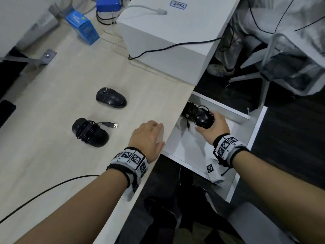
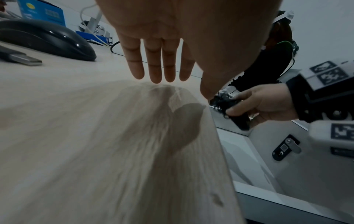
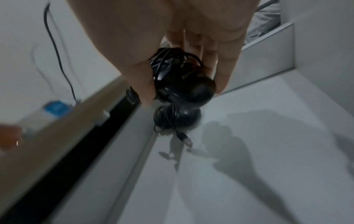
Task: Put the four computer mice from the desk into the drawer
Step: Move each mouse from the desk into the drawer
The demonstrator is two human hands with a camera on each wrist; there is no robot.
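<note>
Two black mice lie on the pale wooden desk (image 1: pixel 52 164): a plain one (image 1: pixel 111 97) farther back, and one wrapped in its cable (image 1: pixel 90 132) with a USB plug sticking out. My left hand (image 1: pixel 149 136) rests flat on the desk near its right edge, fingers (image 2: pixel 153 65) straight and holding nothing. My right hand (image 1: pixel 213 125) is inside the open white drawer (image 1: pixel 186 148) and grips a black cable-wrapped mouse (image 1: pixel 204 119) (image 3: pixel 184 81). Just below it another black wrapped mouse (image 3: pixel 177 117) lies on the drawer floor by the left wall.
A white box (image 1: pixel 168 37) with a black cable across it stands at the desk's back right. Blue boxes (image 1: pixel 82 26) sit behind. A black cable (image 1: pixel 45 191) runs across the near desk. A seated person's legs (image 1: pixel 228 50) and a chair base (image 1: pixel 255 78) are beyond the drawer.
</note>
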